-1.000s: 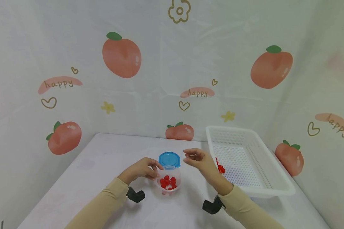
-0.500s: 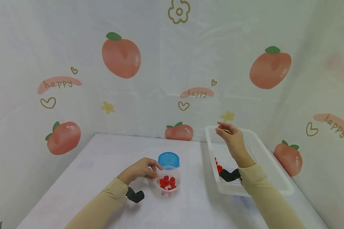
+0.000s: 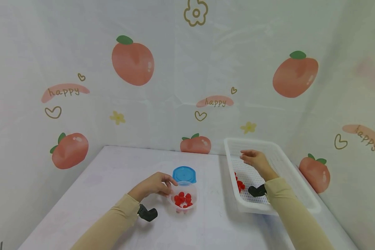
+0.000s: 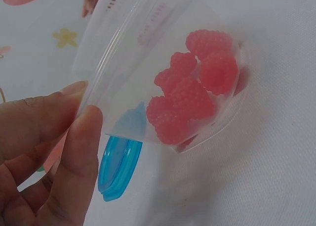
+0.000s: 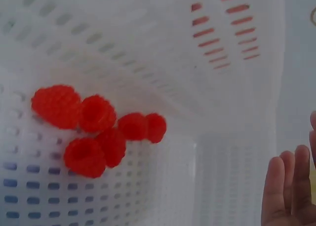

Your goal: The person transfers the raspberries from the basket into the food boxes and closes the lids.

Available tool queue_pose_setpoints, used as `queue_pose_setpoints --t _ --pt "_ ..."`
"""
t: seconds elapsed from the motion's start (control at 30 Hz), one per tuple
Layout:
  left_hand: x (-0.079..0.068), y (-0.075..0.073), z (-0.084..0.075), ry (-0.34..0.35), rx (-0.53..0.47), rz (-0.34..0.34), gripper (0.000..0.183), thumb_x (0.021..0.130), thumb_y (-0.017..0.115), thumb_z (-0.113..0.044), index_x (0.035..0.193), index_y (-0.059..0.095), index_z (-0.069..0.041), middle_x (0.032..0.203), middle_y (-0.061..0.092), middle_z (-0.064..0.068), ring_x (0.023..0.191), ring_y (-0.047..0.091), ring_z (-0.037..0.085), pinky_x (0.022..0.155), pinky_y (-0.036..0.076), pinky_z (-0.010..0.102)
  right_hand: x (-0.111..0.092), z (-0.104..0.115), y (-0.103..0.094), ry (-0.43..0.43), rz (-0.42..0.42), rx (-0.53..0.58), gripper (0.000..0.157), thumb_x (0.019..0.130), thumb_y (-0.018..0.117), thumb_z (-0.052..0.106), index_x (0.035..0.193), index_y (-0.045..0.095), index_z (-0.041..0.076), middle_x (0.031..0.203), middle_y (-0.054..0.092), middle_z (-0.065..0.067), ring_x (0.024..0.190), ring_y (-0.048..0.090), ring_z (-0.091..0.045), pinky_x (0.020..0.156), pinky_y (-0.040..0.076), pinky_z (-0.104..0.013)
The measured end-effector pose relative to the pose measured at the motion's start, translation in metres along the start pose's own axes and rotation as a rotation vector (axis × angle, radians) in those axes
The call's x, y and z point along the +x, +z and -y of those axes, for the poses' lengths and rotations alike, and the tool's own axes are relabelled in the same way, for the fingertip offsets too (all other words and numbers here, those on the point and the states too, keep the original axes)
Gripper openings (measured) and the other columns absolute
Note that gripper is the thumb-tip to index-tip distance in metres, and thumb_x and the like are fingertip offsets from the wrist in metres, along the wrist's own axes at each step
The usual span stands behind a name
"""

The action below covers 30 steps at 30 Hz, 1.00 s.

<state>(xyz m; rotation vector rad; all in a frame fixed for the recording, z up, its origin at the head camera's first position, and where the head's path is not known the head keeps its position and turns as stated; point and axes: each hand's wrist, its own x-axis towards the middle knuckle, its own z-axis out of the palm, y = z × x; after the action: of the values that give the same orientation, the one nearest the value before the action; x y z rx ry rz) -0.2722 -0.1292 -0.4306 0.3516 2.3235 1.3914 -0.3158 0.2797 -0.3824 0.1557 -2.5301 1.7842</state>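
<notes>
My left hand pinches the rim of a clear plastic tub between thumb and fingers, at the tub's left side. Several raspberries lie at the bottom of the tub. Over the white perforated basket hangs my right hand, its fingers loosely extended with nothing held. In the right wrist view, several more raspberries lie in the basket along one wall, apart from the fingertips at the right edge.
A blue lid lies on the white table just behind the tub. The basket's high walls stand to the right. A fruit-printed cloth hangs behind the table.
My right hand has moved from beside the tub rightward, up over the basket, and then lower into it. My left hand and the tub stay where they were.
</notes>
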Motion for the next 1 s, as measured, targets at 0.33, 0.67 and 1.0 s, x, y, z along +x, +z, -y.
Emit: queue_pose_setpoints --t 0.33,0.67,1.0 --pt "-0.001 -0.001 0.001 0.013 0.003 0.006 0.028 0.080 0.074 -0.002 0.107 0.070 -0.004 0.083 0.059 0.008 0.066 0.062 0.017 0.068 0.059 0.030 0.007 -0.022 -0.004 0.100 0.140 -0.213 0.039 0.090 0.065 0.010 0.119 0.056 -0.015 0.107 0.069 -0.016 0.090 0.065 -0.013 0.080 0.056 -0.026" --pt "-0.002 -0.002 0.000 0.018 -0.010 0.021 0.029 0.081 0.071 -0.001 0.110 0.069 -0.001 0.084 0.059 0.007 0.069 0.062 0.017 0.069 0.059 0.031 0.002 -0.032 -0.005 0.295 0.339 -0.253 0.030 0.085 0.068 0.007 0.110 0.063 -0.011 0.089 0.069 0.000 0.083 0.062 -0.012 0.081 0.056 -0.032" --pt "-0.002 -0.001 -0.001 0.017 -0.007 0.021 0.029 0.081 0.071 -0.001 0.110 0.069 -0.001 0.083 0.059 0.007 0.070 0.062 0.018 0.069 0.060 0.031 0.001 -0.041 -0.001 0.380 0.454 -0.267 0.019 0.082 0.070 0.001 0.099 0.069 -0.007 0.075 0.068 0.001 0.069 0.059 -0.010 0.065 0.052 -0.022"
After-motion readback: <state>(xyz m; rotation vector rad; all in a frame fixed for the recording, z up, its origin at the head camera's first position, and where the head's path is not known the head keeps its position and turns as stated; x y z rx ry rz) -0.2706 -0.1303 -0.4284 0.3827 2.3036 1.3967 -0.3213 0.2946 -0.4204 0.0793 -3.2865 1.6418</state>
